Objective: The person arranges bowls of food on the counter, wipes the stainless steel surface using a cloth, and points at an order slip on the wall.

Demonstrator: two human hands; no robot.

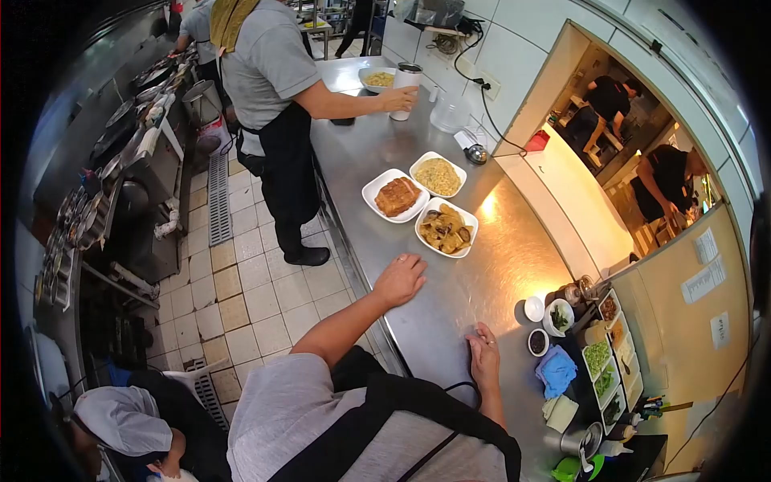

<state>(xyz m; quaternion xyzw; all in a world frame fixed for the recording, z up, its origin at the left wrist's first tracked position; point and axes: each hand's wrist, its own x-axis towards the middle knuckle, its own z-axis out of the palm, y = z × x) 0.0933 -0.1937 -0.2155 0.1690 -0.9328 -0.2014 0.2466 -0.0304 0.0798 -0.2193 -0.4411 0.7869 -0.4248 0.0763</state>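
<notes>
My left hand [401, 279] rests on the steel counter [442, 313] near its front edge, fingers curled loosely, with nothing visible in it. Further right, my right hand [483, 353] lies on its side on the steel, its fingers partly bent and apart, holding nothing. Beyond my left hand stand three white dishes: one with a browned block of food [397, 197], one with a pale yellow dish of food [438, 176], and the closest with glossy pieces and dark slices [446, 229]. Neither hand touches them.
A co-worker [269, 88] at the far left of the counter grips a white tumbler [405, 90]. Right of my right hand are a blue cloth [556, 371], small bowls and garnish trays [606, 373]. Another person [128, 422] is at lower left. A pass window holds a bright shelf [566, 197].
</notes>
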